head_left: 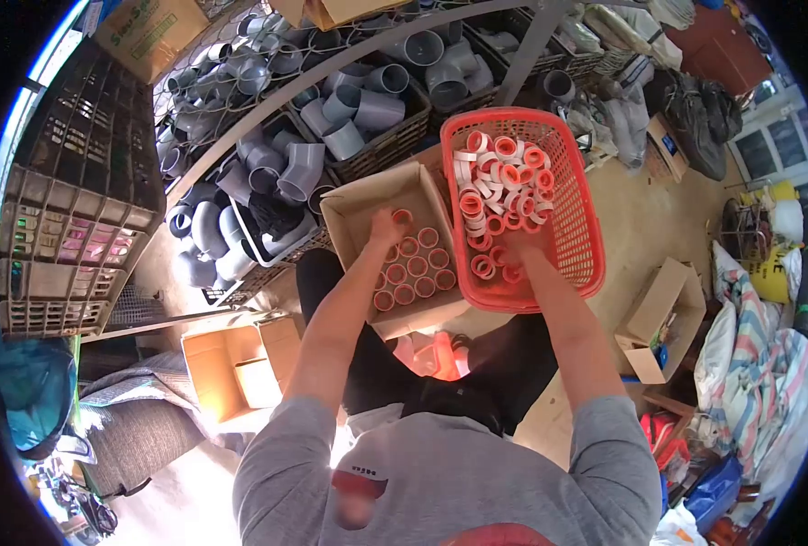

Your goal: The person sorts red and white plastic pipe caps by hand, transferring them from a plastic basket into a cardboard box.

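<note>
My left hand (388,226) is inside an open cardboard box (348,202), its fingers closed on a roll of tape (403,217) with a red core. Below it in the box, several more tape rolls (417,266) stand on end in rows, their round openings facing up. My right hand (526,244) reaches into a red plastic basket (579,214) to the right of the box. Loose white tape rolls with orange-red cores (506,173) are heaped in the basket. The fingers of my right hand are down among the rolls and mostly hidden.
Crates of grey pipe fittings (368,107) stand beyond the box. Stacked dark plastic crates (85,182) rise at the left. An open carton (231,369) lies at lower left, another carton (661,318) at right. Striped sacks (754,341) lie along the right side.
</note>
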Demonstrator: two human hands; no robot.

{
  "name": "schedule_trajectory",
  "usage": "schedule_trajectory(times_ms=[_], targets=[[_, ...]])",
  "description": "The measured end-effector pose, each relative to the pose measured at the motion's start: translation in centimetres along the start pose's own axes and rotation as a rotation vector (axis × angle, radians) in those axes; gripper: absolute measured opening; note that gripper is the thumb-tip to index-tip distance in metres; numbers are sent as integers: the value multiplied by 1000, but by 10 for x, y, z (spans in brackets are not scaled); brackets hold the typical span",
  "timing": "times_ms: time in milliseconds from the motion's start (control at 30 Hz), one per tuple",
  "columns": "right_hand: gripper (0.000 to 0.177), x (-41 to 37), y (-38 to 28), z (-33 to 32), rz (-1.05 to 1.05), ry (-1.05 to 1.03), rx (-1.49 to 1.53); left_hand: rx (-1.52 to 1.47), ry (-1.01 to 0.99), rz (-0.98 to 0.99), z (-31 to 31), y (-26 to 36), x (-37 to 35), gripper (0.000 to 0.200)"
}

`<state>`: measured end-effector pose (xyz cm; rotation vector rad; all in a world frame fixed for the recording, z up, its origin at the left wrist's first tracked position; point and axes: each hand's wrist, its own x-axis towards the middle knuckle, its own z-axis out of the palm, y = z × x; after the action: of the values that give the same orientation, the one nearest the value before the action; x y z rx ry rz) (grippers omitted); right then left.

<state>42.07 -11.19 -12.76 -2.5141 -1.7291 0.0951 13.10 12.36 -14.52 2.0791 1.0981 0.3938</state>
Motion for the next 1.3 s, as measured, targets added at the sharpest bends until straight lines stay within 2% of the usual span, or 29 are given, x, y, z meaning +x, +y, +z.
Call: schedule_trajectory(times_ms=[33, 67, 133, 233, 267, 333, 367, 433, 567, 633, 867, 933, 1067, 1300], targets=[[35, -3, -5, 1, 3, -16, -9, -17, 78, 11, 9, 4, 1, 51], [35, -7, -7, 2, 5, -36, -17, -26, 74, 9, 18, 6, 8, 51], [35, -1, 0, 1, 6, -86, -31, 36, -140, -209, 35, 9, 16, 46], [35, -4, 7, 1, 11, -145, -40, 6, -269, -242, 2, 53, 1, 46], [35, -5, 8, 0, 14, -162, -42, 4, -274, -243, 3, 49, 0, 46], [35, -4, 8, 0, 19, -190, -47, -61, -181, -135, 1, 41, -2, 50], [35, -3, 9, -1, 21, -202, -49, -62, -182, -133, 4, 32, -1, 50], [35, -1, 8, -2, 25, -225, -48, -83, -61, -115, 11, 15, 4, 51], [35, 7, -4, 1, 29, -264, -35, -133, -98, -158, -38, 66, -21, 48], [35, 6, -2, -2, 29, -284, -32, -243, 28, -21, -46, 76, -32, 43], [35, 3, -14, -4, 26, -339, -23, -416, 34, 14, -63, 108, -64, 34], [35, 5, -16, -5, 21, -362, -18, -472, -2, -29, -75, 124, -75, 33], [35, 2, -3, -9, 8, -410, -10, -464, 38, 18, -77, 119, -83, 31], [35, 6, -2, -13, 5, -477, 3, -504, 30, -30, -94, 120, -91, 27]])
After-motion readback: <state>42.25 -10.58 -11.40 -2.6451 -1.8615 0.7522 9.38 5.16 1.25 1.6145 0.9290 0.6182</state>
